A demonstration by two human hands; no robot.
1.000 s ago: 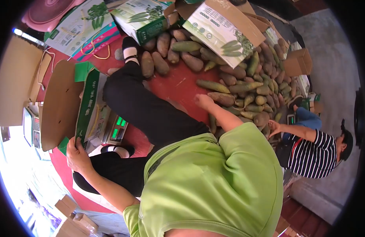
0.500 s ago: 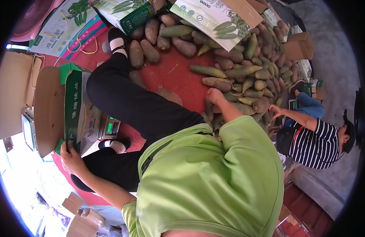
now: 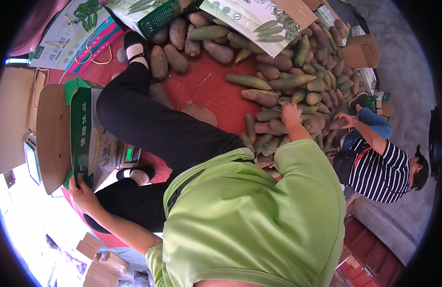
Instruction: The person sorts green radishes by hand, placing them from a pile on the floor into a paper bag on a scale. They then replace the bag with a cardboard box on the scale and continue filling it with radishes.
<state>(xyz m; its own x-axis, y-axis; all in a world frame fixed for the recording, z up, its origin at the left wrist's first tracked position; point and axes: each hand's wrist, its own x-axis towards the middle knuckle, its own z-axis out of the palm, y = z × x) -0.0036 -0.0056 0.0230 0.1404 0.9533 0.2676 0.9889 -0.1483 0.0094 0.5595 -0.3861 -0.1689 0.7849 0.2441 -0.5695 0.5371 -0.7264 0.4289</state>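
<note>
My left hand (image 3: 84,195) grips the near corner of an open green-and-white cardboard box (image 3: 81,129), fingers at its edge. The box stands by a scale with a lit green display (image 3: 129,154). On the right, my right hand (image 3: 291,114) is down among the radishes, its fingers curled together; what they hold, if anything, is hidden. A reddish-brown long radish (image 3: 260,97) lies against the fingertips. Green radishes (image 3: 292,82) are heaped just beyond the hand.
A co-worker in a striped shirt (image 3: 381,167) reaches into the heap's right side with one hand (image 3: 346,120). Printed cartons (image 3: 252,21) stand at the back, and a gift box (image 3: 75,36) lies at upper left. Larger radishes (image 3: 176,58) rest on the red floor near my foot.
My right hand has moved right, from the edge of the heap to further over it. My left hand stays on the box. The co-worker's hand has shifted right.
</note>
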